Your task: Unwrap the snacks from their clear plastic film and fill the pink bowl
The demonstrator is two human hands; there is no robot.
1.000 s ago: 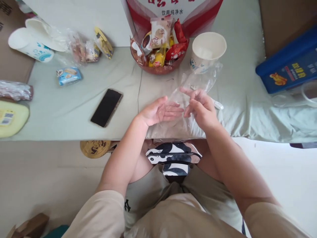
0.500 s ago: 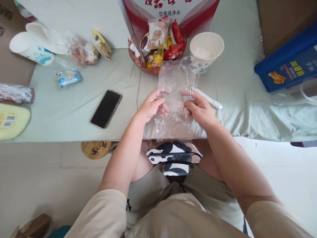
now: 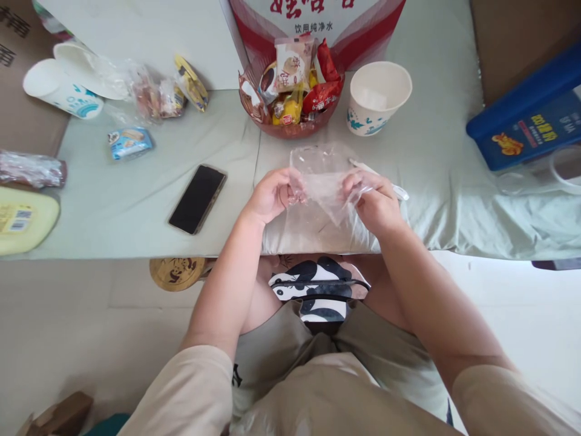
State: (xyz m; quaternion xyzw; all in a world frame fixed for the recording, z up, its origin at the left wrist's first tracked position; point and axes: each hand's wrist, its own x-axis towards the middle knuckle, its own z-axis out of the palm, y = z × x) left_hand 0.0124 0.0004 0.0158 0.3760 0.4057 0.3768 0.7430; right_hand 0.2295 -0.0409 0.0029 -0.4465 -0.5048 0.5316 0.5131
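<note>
A clear plastic bag is stretched between my two hands above the table's front edge. My left hand has its fingers closed on the bag's left side. On the right side, my right hand grips a gathered fold of the same plastic. Partly under the bag and my right hand lies a thin white utility-knife-like tool; its kind is not clear. Beyond the bag stand a reddish bowl of wrapped snacks and a white paper cup with a blue print.
To the left lies a black phone, with a blue snack packet behind it. Paper cups lie tipped at the back left. On the right is a blue package beside a clear plastic container.
The bag, spread tall before, is now lower and folded between my hands. My fingers have closed on it. The paper cup is no longer behind the plastic.
</note>
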